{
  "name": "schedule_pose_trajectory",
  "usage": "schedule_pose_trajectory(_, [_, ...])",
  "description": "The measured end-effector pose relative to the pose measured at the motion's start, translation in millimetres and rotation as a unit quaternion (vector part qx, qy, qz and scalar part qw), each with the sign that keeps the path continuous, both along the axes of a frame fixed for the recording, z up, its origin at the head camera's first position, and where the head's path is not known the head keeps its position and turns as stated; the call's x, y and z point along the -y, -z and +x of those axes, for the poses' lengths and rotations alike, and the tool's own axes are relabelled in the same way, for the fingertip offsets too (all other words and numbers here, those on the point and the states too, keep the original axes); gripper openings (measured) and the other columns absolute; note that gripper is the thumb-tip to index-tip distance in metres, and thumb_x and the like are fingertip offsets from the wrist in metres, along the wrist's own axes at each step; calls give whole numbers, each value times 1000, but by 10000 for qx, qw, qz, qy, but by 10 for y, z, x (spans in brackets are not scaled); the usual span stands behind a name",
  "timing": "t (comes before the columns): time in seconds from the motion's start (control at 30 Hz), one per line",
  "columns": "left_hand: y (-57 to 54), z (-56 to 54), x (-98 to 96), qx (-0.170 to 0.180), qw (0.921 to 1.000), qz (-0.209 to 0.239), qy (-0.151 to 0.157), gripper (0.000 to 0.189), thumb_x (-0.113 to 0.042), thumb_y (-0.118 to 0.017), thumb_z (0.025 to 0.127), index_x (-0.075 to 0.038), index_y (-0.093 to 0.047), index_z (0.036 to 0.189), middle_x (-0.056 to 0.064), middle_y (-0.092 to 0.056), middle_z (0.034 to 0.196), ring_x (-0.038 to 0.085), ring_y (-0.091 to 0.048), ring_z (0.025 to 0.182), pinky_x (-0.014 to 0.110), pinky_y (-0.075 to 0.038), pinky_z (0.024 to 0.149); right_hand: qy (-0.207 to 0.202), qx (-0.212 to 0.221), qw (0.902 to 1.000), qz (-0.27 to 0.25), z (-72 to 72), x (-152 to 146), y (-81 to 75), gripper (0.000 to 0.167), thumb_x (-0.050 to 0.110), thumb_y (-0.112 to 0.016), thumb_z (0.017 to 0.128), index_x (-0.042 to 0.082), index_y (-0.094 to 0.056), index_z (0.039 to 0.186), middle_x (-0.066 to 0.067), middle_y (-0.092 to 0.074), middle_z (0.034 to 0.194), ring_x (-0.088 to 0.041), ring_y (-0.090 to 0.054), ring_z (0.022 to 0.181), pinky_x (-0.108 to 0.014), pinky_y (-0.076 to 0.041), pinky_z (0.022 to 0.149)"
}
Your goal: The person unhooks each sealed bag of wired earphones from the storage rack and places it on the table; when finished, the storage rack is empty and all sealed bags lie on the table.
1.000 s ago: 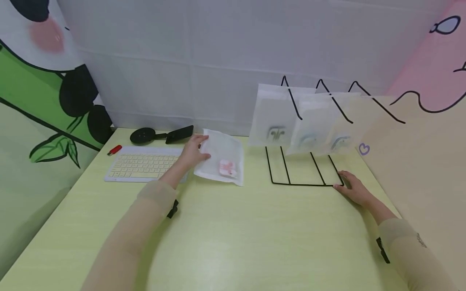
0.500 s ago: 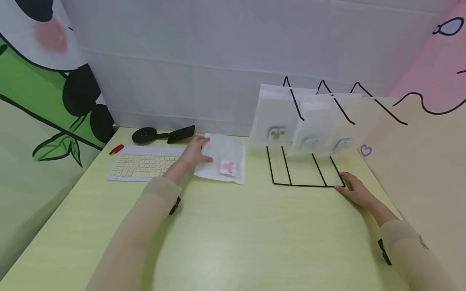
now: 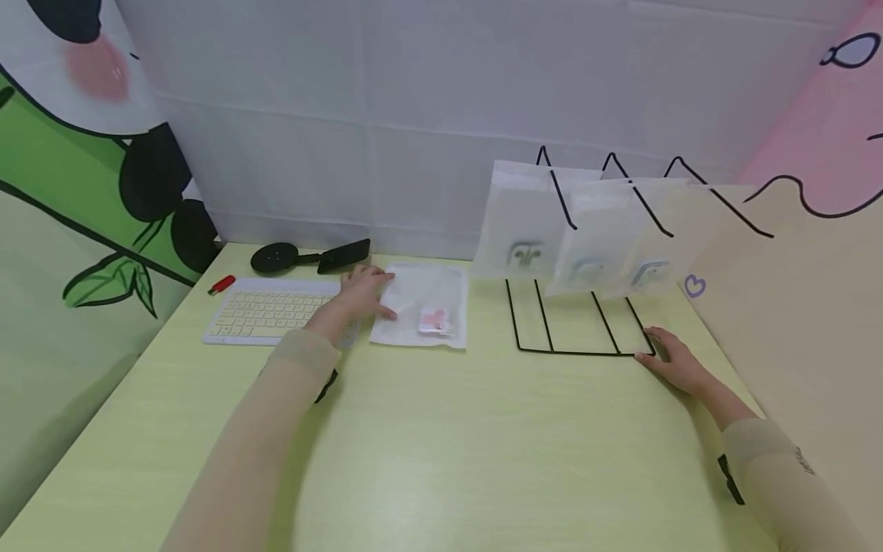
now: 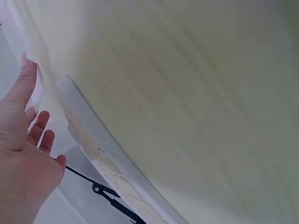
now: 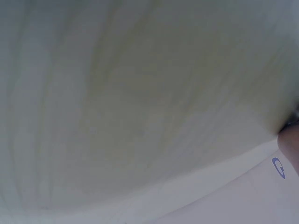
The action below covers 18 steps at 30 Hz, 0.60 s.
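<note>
A flat white translucent bag [image 3: 407, 295] with a small pink-and-white item in its lower right lies on the table in the head view. My left hand [image 3: 362, 295] is at its left edge, thumb and fingertips apart and touching the edge. The left wrist view shows that hand [image 4: 28, 149] with fingers loosely spread beside the bag edge. On the right, my right hand [image 3: 672, 362] holds the front right corner of a black wire display rack [image 3: 579, 353], thumb at the front bar. Only part of a digit [image 5: 290, 142] appears in the right wrist view.
Several similar bags [image 3: 524, 218] hang from the rack's hooks. A white keyboard [image 3: 276, 310] lies left of the bag, partly under my left forearm. Behind it are a black round-headed utensil [image 3: 276, 258] and a red USB stick [image 3: 221, 284]. A white cloth wall [image 3: 345, 169] stands behind.
The bag has gone from slightly turned and raised at its far end to lying flat and square on the table. My left hand has eased slightly left; my right hand stays at the rack.
</note>
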<state>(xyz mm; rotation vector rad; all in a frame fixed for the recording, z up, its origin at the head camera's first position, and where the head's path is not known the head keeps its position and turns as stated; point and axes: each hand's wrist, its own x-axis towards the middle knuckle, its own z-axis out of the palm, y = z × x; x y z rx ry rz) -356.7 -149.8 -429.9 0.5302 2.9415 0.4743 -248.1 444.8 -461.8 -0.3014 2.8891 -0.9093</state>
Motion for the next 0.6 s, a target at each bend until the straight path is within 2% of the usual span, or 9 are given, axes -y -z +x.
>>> schedule_pose_trajectory(0.23, [-9,20,49,44,9999,-134,-69,92,-50,-77,72,-8,-38,144,18,-36,145,39,-23,132,57,-18,103,13,42,10000,-14,0,8,-1,71,30,-55,96,-8,-21,145,-38,-12,148,-57,-9,134,-70,-11,104])
schedule_pose_trajectory(0.47, [-9,7,100,-28,9999,102,-105,95,-52,-77,71,-9,-36,146,20,-31,147,42,-20,133,60,-15,105,6,11,10000,-11,-3,12,0,72,31,-55,96,-9,-21,144,-38,-12,147,-57,-9,134,-70,-11,104])
schedule_pose_trajectory(0.6, [-69,31,78,-131,9993,326,-120,93,-49,-76,73,-13,-33,147,20,-28,149,42,-18,134,63,-13,105,-4,-38,10000,40,-3,2,11,71,30,-55,96,-10,-22,144,-38,-13,147,-57,-10,133,-69,-11,105])
